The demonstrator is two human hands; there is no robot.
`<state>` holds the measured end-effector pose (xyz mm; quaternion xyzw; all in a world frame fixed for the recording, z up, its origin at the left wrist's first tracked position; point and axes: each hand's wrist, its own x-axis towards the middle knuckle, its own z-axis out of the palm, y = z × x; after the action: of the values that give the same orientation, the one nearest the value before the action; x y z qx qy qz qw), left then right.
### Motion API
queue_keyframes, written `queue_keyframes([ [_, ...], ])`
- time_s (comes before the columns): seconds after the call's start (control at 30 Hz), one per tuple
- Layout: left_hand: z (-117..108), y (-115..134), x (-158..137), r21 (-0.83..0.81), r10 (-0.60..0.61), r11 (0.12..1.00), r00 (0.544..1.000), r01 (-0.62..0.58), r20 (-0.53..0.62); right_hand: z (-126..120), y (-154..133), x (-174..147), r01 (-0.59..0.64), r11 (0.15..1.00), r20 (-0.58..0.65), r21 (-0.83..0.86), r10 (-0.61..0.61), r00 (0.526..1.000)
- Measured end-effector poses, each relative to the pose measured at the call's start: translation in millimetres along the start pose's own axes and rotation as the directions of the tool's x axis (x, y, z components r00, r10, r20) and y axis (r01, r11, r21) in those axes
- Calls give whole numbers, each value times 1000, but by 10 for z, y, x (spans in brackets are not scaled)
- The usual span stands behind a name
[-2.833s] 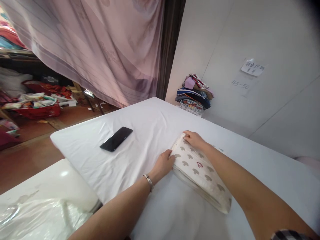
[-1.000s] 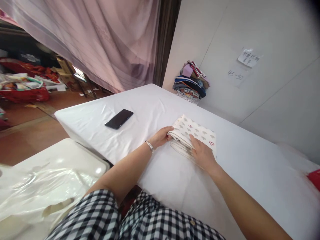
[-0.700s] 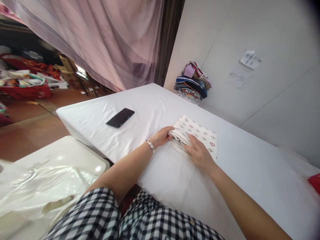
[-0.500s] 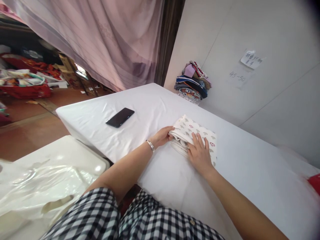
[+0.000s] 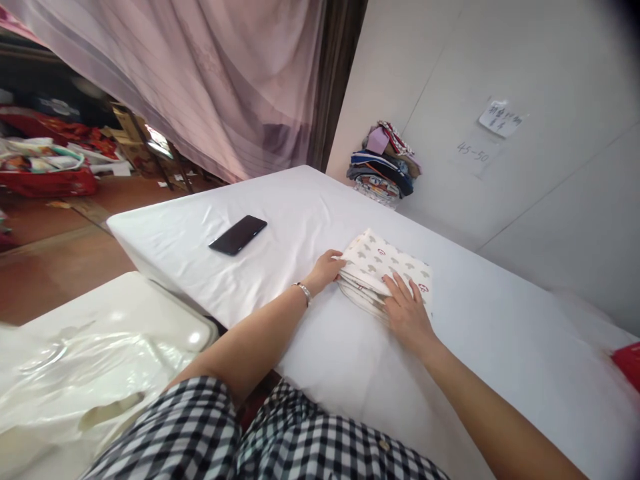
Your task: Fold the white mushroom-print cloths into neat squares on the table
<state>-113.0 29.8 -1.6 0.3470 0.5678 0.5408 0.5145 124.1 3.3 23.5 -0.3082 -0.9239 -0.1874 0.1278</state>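
A white folded cloth (image 5: 383, 255) printed with grey shapes and small red marks lies on the white-covered table (image 5: 320, 353), its stacked layers showing along the near edge. At its left corner, my left hand (image 5: 326, 270) is closed, with the fingertips pinching the layers. My right hand (image 5: 407, 313) rests on the near right part of the cloth, fingers spread over the top. The right thumb lies by the near edge and is partly hard to make out.
A black phone (image 5: 239, 235) lies left on the table. Stacked folded clothes (image 5: 384, 163) stand at the back against the wall. A plastic-covered white surface (image 5: 115, 333) is at lower left. A red basket (image 5: 50, 181) sits on the floor, and a pink curtain (image 5: 225, 80) hangs behind.
The cloth's near edge, bunched and gaping before, now lies flatter with its layers more even. My right hand has shifted slightly toward me and to the right; my left hand stays at the corner.
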Motion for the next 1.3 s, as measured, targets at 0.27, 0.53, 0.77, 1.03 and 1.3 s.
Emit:
queue_keyframes([
  [0.27,-44,-41,1,276,132,954,991,-118,-31,24,27,-71,-45,999,55,24,43,998],
  [0.53,-44,-46,-23,619,325,741,946,-259,7,-122,94,-375,-88,996,11,34,88,996],
  [0.77,-20,-24,-63,620,372,723,928,-306,25,-155,32,-497,-190,981,3,-36,190,982],
  [1.03,-10,-36,-58,562,379,765,926,-315,3,-62,101,-516,-163,985,-45,-54,160,986],
  [1.3,21,-44,-84,605,333,747,943,-278,21,-101,204,-659,-63,998,-18,-13,63,998],
])
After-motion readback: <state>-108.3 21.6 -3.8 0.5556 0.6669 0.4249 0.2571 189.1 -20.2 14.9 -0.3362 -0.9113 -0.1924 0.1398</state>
